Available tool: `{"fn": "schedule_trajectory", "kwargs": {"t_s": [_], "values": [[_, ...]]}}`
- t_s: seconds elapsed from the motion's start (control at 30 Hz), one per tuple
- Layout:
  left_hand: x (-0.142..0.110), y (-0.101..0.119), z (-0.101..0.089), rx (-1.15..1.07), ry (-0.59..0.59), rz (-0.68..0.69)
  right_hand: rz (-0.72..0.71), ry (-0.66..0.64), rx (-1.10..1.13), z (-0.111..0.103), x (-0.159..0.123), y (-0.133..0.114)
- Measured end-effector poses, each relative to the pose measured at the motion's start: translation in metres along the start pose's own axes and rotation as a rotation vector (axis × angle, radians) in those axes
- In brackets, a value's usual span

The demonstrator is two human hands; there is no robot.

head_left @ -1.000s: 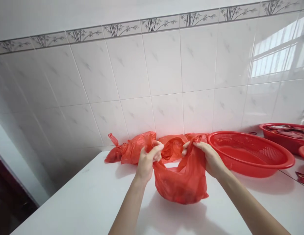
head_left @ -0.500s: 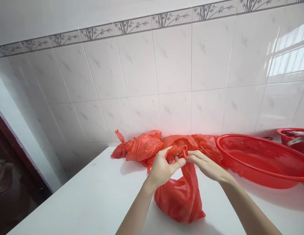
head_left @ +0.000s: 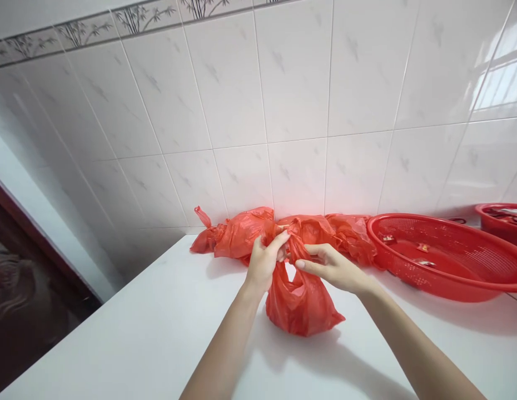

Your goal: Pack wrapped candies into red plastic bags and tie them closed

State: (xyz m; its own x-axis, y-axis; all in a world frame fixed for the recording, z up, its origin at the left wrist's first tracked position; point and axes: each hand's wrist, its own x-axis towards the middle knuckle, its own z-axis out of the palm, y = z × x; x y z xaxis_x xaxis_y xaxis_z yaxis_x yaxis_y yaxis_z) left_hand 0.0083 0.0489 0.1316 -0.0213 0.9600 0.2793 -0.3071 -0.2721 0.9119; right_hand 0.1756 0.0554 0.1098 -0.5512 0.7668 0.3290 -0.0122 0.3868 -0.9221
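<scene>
A red plastic bag point(head_left: 302, 311) with a filled lower part hangs below my two hands, its handle loops drawn upward. My left hand point(head_left: 262, 264) is closed, pinching the gathered top of one loop between thumb and fingers. On the other side, my right hand point(head_left: 331, 266) is closed on the bag, its thumb against the handle and the fingers curled behind. An opening shows between the loops. What lies inside the bag is hidden.
More filled red plastic bags point(head_left: 245, 233) lie along the tiled wall point(head_left: 296, 100) at the back of the white table point(head_left: 158, 333). To the right stands a large red oval basket point(head_left: 446, 289) with several small packets in it. Behind it is another red container point(head_left: 500, 222).
The bag has swung upward and its loops are pulled closer together. My right hand has shifted lower along the handle. The view has tilted down, and packets now show in the basket.
</scene>
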Motion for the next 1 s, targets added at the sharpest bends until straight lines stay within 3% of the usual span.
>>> {"fn": "schedule_trajectory", "kwargs": {"t_s": [0.07,0.23,0.37,0.57,0.73,0.83,1.0], "values": [[0.002,0.002,-0.004,-0.013,0.003,0.016,0.027,0.043,0.186,0.003,0.005,0.009],[0.012,0.008,-0.023,-0.081,0.063,0.057,0.018,0.309,0.662,-0.004,0.014,0.022],[0.021,0.01,-0.04,0.059,0.082,0.063,0.006,0.332,0.81,-0.01,0.013,0.021],[0.02,0.013,-0.054,0.566,0.012,0.188,-0.045,0.335,0.755,-0.008,0.011,0.019],[0.01,0.025,-0.056,0.773,-0.046,0.26,0.025,0.32,0.587,-0.003,0.009,0.015],[0.005,0.029,-0.056,0.814,-0.098,0.248,0.074,0.32,0.392,0.005,0.007,0.01],[-0.002,0.03,-0.045,0.579,-0.364,0.115,0.128,0.317,0.176,0.024,0.002,-0.008]]}}
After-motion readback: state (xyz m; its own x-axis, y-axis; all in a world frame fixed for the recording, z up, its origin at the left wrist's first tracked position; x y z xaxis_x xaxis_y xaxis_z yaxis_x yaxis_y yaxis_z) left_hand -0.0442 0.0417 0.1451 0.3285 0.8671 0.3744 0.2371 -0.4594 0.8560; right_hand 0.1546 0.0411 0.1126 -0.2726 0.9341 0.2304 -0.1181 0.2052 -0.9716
